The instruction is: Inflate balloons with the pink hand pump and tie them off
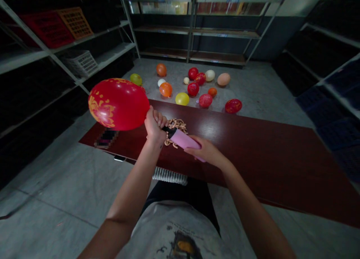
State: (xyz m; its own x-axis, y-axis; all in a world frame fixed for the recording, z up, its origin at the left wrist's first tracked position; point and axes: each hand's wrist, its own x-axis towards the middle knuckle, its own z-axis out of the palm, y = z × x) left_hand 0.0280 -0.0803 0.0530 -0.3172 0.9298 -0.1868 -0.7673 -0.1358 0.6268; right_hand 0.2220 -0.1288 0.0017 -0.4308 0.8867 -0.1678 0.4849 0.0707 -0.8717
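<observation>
In the head view, the left hand is pinching the neck of an inflated red balloon with yellow floral print, which is bulging out leftward from that grip. The right hand is clasping the pink barrel of a hand balloon pump, whose black end is meeting the left hand. Beneath and just beyond the pump, uninflated beige balloons are lying heaped on a dark reddish-brown table. Farther beyond both grips, assorted inflated balloons are resting on the floor.

Head camera: 1, facing forward and down
Shirt: nearest, bottom
Table: seen from above
Back shelves: far ahead
</observation>
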